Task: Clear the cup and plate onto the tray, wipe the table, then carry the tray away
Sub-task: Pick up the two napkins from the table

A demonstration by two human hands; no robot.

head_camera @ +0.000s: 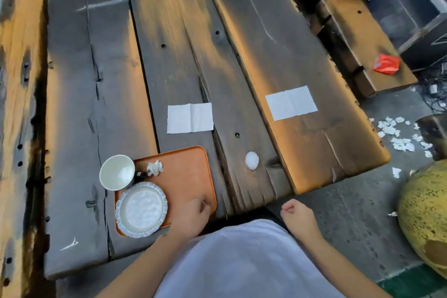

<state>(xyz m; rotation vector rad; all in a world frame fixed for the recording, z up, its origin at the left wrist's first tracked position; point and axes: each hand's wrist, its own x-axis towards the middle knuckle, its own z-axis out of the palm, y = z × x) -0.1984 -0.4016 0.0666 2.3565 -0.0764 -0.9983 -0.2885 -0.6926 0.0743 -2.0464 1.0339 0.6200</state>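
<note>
An orange tray (191, 176) lies on the dark wooden table (72, 128) near its front edge. A white cup (117, 172) with a dark handle stands on the tray's far left corner, overhanging its edge. The white plate (141, 209) with a frilled blue rim rests on the tray's near left part. A crumpled tissue (154, 168) lies on the tray beside the cup. My left hand (193, 213) rests over the tray's near right corner, fingers curled; whether it grips the rim I cannot tell. Beyond the table's front edge, my right hand (296, 210) hovers in a loose fist, holding nothing.
Two flat white napkins (190, 118) (291, 103) lie on the table beyond the tray. A small white blob (252, 160) sits right of the tray. Paper scraps (399, 135) litter the floor at right, near a yellow-green rounded object (425, 215). A red packet (386, 64) lies on a bench.
</note>
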